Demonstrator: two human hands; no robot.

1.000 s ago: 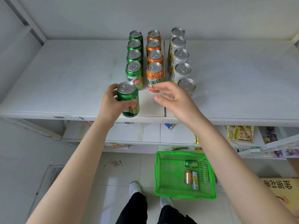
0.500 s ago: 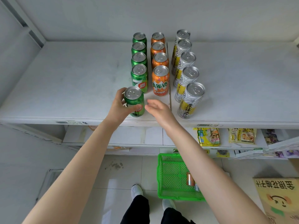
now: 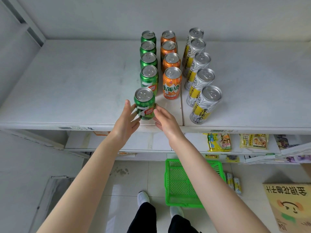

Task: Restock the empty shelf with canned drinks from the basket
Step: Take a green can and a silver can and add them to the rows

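Note:
On the white shelf (image 3: 67,89) stand three rows of cans running front to back: green (image 3: 149,78), orange (image 3: 171,83) and tall silver-yellow (image 3: 204,105). A green can (image 3: 145,103) stands upright at the front of the green row, near the shelf edge. My left hand (image 3: 127,120) touches its lower left side with fairly straight fingers, thumb held off to the left. From the other side, my right hand (image 3: 164,119) touches the can with its thumb. The green basket (image 3: 168,182) sits on the floor below, partly hidden by my right arm.
Two silver-yellow cans (image 3: 233,182) lie by the basket's right side; whether inside it I cannot tell. A cardboard box (image 3: 289,207) stands at the lower right. Snack packets (image 3: 218,142) lie on the lower shelf. The upper shelf has wide bare areas left and right of the rows.
My left hand has set the green can down at the front of its row and loosened its grip. The right hand moved left from the silver cans to the green can's right side.

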